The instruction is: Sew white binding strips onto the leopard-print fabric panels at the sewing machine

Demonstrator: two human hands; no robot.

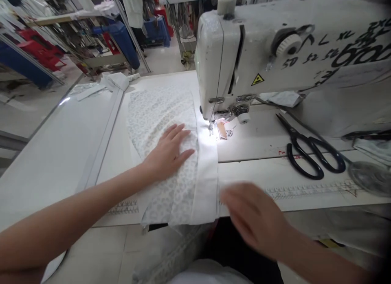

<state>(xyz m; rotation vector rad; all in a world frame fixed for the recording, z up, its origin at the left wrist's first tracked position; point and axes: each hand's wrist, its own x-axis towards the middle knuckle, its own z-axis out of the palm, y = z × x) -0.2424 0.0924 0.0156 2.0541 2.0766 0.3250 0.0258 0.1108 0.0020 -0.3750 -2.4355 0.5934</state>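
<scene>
My left hand [169, 151] lies flat with spread fingers on a pale leopard-print fabric piece [159, 108]. A plain white fabric band [206, 190] runs along the right edge of that piece, passing by the lit needle and presser foot [211, 128] of the sewing machine [259, 60]. Just right of the band's lower end is my right hand [253, 214], smeared by motion; its fingers look curled, but whether they hold anything cannot be made out. The lower end of the print fabric hangs over the table's front edge.
Black-handled scissors [314, 147] lie on the machine bed at right, near a round clear dish [371, 176]. A printed ruler strip [305, 190] follows the front edge. White fabric scraps [116, 81] sit at the back left. Blue bins [124, 41] stand on the floor beyond.
</scene>
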